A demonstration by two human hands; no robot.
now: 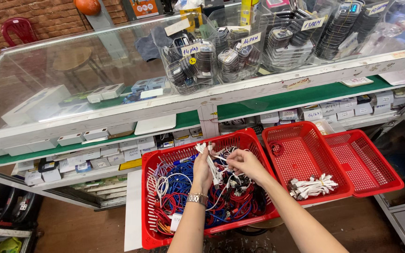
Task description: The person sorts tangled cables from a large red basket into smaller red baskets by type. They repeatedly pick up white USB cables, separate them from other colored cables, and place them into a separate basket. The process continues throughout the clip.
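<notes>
**While Cables Pile Below, Both Hands Close on One White Bundle**

Where the two hands meet over the cable basket [152,201], held up between them: a bundle of short white cables [213,165], long axis running roughly upright, plug ends fanned at the top beyond the knuckles, loose tails trailing down toward the tangle. Closed around the bundle's middle: left hand [203,169], fingers curled in a fist-like grip, wristwatch [197,198] on the wrist below. Pinching at strands on the bundle's right side: right hand [243,162], thumb and fingertips drawn together, touching the same cables, so neither hand free and both equally close to the work, with the left bearing the hold.

Directly beneath the hands: a heap of blue, red and white cables [183,192] filling the basket, apart from the raised bundle except where the tails hang into it; whether any tail is caught in the heap, cannot tell.

Off to the right of the right hand, well clear of it: a second red basket [301,140] holding a small sorted pile of white cables [312,186] lying flat, ends pointing left and right. Just beyond that, further right: a third red basket [376,164]. Ahead of both hands: a glass counter [71,65] with shelves of small boxes.
</notes>
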